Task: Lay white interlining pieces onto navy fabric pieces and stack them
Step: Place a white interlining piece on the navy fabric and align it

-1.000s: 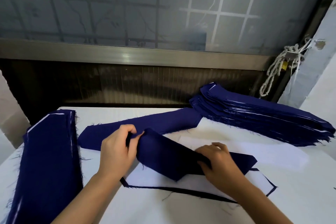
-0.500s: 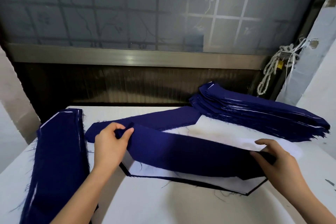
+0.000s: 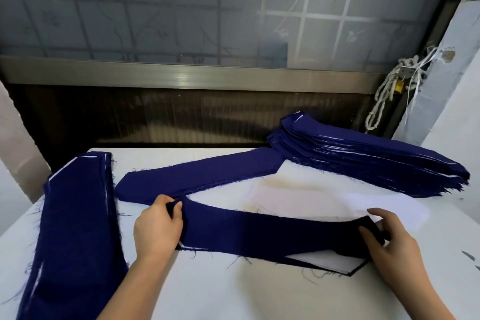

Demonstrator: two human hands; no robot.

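A long navy fabric strip [image 3: 262, 234] is stretched between my hands over the front stack, whose white interlining [image 3: 322, 261] shows beneath near the right end. My left hand [image 3: 158, 226] pinches the strip's left end. My right hand [image 3: 389, 241] grips its right end. Loose white interlining pieces [image 3: 306, 200] lie behind the strip. Another single navy piece [image 3: 202, 176] lies further back.
A tall pile of navy pieces [image 3: 363, 161] sits at the back right. A second navy stack [image 3: 75, 228] runs along the table's left side. The white table [image 3: 233, 293] ends at a dark window ledge behind; a rope [image 3: 384, 96] hangs at right.
The navy strip, first bunched between my hands, has been drawn out flat. My right hand moved right, and the strip came down over the white interlining of the front stack.
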